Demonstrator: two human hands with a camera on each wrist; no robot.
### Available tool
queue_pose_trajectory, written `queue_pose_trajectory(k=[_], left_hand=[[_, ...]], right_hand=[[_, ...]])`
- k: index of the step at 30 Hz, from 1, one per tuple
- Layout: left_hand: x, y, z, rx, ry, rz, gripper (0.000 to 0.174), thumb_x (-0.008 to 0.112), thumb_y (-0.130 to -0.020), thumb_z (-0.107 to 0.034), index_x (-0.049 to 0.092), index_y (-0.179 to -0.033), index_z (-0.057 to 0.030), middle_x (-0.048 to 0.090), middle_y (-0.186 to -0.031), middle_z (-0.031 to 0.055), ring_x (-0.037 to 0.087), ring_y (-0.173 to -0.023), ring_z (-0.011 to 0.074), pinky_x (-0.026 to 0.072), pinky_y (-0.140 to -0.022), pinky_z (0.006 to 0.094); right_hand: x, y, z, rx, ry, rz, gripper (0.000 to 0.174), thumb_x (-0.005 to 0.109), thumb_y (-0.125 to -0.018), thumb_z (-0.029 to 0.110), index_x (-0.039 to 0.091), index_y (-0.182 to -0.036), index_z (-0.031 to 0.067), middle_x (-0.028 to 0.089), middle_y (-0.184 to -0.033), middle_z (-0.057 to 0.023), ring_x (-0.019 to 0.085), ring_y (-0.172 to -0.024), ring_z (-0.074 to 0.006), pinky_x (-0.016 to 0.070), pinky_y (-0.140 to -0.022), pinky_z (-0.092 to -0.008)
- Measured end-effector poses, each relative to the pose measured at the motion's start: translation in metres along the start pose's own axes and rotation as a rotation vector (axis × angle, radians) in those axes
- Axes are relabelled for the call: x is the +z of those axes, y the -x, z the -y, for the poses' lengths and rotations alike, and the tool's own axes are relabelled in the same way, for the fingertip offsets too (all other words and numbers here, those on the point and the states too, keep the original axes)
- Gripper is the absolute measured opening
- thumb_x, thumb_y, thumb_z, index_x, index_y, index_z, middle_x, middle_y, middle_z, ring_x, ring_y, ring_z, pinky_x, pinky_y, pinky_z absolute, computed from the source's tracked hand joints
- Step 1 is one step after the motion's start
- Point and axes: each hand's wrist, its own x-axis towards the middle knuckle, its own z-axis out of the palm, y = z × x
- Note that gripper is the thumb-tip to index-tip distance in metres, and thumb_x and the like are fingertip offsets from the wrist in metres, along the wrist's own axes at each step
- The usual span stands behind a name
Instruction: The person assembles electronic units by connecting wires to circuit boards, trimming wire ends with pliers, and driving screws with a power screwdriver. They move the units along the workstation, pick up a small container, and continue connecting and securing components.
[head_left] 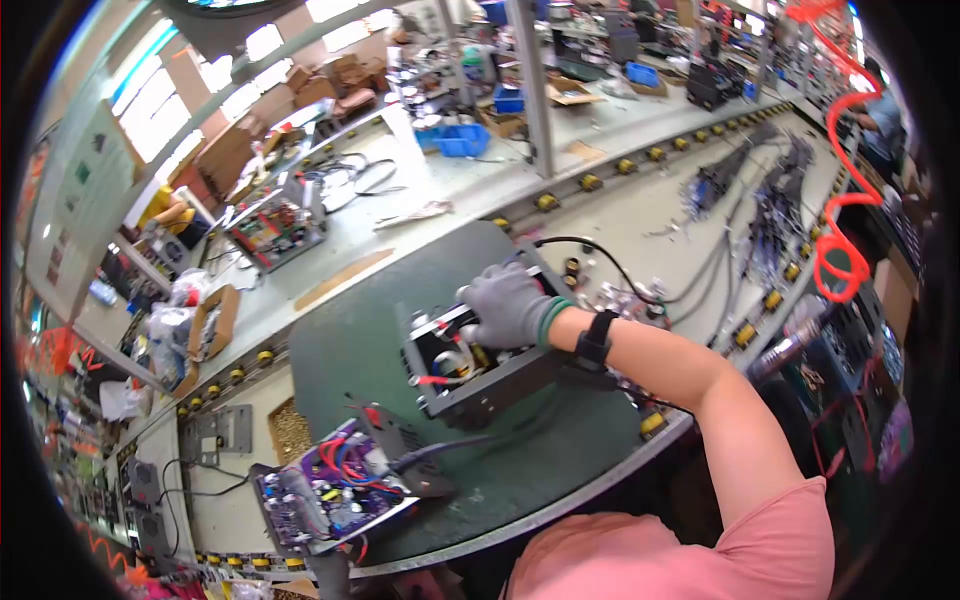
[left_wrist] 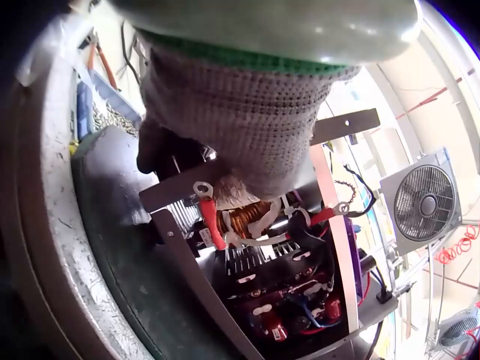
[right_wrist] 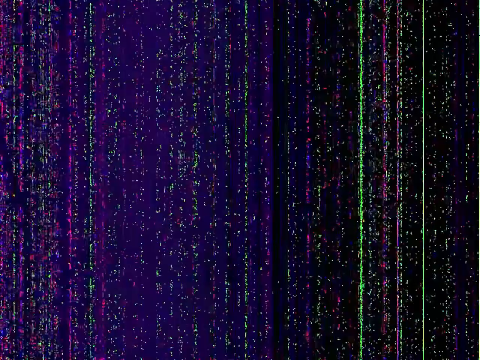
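My right hand (head_left: 510, 305), in a grey glove with a green cuff, reaches over an open dark metal case (head_left: 500, 395) on the green mat, its fingers curled down inside and gripping it. White and red-sleeved leads show in that case. At the lower left is an open chassis (head_left: 375, 520) with a purple circuit board (head_left: 320, 480) and red and blue wires. My left hand (left_wrist: 240, 124), gloved alike, grips one end of this chassis. Its left wrist view shows a copper coil (left_wrist: 244, 219), red-sleeved ring terminals and heat sinks; the fingertips are hidden.
A thick dark cable (head_left: 470, 440) runs across the mat (head_left: 340, 350) from the chassis. Bundled cables (head_left: 780, 200) lie on the bench at right. A tray of small brass parts (head_left: 290, 432) is at left. The right wrist view is only noise.
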Motion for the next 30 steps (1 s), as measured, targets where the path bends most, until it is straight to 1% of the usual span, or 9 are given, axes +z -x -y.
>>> queue_pose_trajectory(k=[3,7,8,10,13,19,21,25,30], left_hand=[[0.003,0.005,-0.068,0.177,-0.134,0.112,0.050,0.076,-0.061,0.001,0.065,-0.110,-0.0025,0.066,-0.091,0.0046,0.061,-0.085,0.0154,0.0493,-0.080,0.0307],[-0.056,-0.058,-0.068,0.001,-0.315,0.624,0.041,0.074,-0.064,-0.002,0.067,-0.105,-0.0036,0.068,-0.085,0.0047,0.064,-0.085,0.0181,0.0502,-0.080,0.0337],[-0.057,-0.050,-0.103,-0.436,0.045,0.603,0.042,0.072,-0.067,-0.005,0.067,-0.109,-0.0036,0.070,-0.098,0.0096,0.067,-0.094,0.0259,0.0512,-0.083,0.0388],[-0.051,-0.046,-0.118,-0.408,0.019,0.628,0.040,0.071,-0.070,-0.009,0.066,-0.110,-0.0036,0.069,-0.100,0.0106,0.067,-0.093,0.0265,0.0514,-0.082,0.0394],[-0.037,-0.047,-0.134,-0.339,-0.056,0.648,0.038,0.065,-0.080,-0.023,0.065,-0.113,-0.0037,0.068,-0.104,0.0134,0.066,-0.091,0.0283,0.0521,-0.079,0.0414],[-0.031,-0.009,-0.157,-0.257,-0.166,0.619,0.048,0.056,-0.097,-0.046,0.064,-0.118,-0.0038,0.065,-0.111,0.0181,0.066,-0.088,0.0314,0.0533,-0.073,0.0448],[-0.018,0.016,-0.187,0.304,-1.047,0.065,0.055,0.062,-0.092,-0.049,0.061,-0.123,-0.0036,0.064,-0.116,0.0206,0.067,-0.092,0.0317,0.0543,-0.078,0.0446],[0.033,0.060,-0.240,1.195,-1.001,-0.314,0.054,0.071,-0.088,-0.028,0.055,-0.135,-0.0066,0.061,-0.125,0.0215,0.060,-0.109,0.0383,0.0507,-0.090,0.0456],[0.083,0.088,-0.259,1.320,-0.868,-0.115,0.049,0.068,-0.083,-0.014,0.061,-0.131,-0.0109,0.061,-0.128,0.0181,0.057,-0.115,0.0380,0.0448,-0.099,0.0473]], right_hand=[[-0.008,0.018,0.014,0.025,0.037,0.073,0.056,0.063,-0.081,0.046,0.063,-0.122,0.0071,0.067,-0.110,-0.0162,0.062,-0.108,-0.0321,0.0466,-0.089,-0.0479],[-0.049,0.017,-0.019,-0.171,-0.183,-0.300,0.056,0.068,-0.084,0.035,0.053,-0.123,-0.0008,0.061,-0.112,-0.0228,0.061,-0.105,-0.0377,0.0482,-0.094,-0.0453],[-0.075,0.036,-0.025,-0.065,-0.225,-0.462,0.052,0.070,-0.083,0.030,0.056,-0.123,-0.0007,0.063,-0.110,-0.0218,0.064,-0.096,-0.0346,0.0522,-0.088,-0.0415],[-0.095,0.061,-0.062,0.033,-0.481,-0.628,0.039,0.068,-0.087,0.016,0.062,-0.122,0.0001,0.069,-0.106,-0.0150,0.068,-0.085,-0.0170,0.0550,-0.078,-0.0303],[-0.104,0.123,-0.107,0.278,-0.580,-0.442,0.027,0.063,-0.091,0.021,0.069,-0.110,0.0031,0.072,-0.090,-0.0093,0.064,-0.082,-0.0112,0.0518,-0.076,-0.0280],[-0.020,0.213,-0.142,0.454,-0.092,0.451,0.028,0.059,-0.085,0.034,0.074,-0.102,0.0164,0.072,-0.094,-0.0123,0.068,-0.086,-0.0319,0.0534,-0.082,-0.0430],[0.007,0.225,-0.136,0.493,0.007,0.570,0.025,0.059,-0.085,0.030,0.073,-0.102,0.0175,0.072,-0.096,-0.0112,0.069,-0.089,-0.0316,0.0535,-0.082,-0.0428],[0.057,0.217,-0.151,0.641,-0.002,0.290,0.025,0.058,-0.086,0.026,0.073,-0.105,0.0195,0.072,-0.093,-0.0114,0.069,-0.090,-0.0316,0.0533,-0.081,-0.0456],[0.087,0.187,-0.174,0.798,-0.021,0.139,0.031,0.054,-0.088,0.026,0.067,-0.115,0.0160,0.071,-0.098,-0.0168,0.069,-0.094,-0.0349,0.0533,-0.083,-0.0473]])
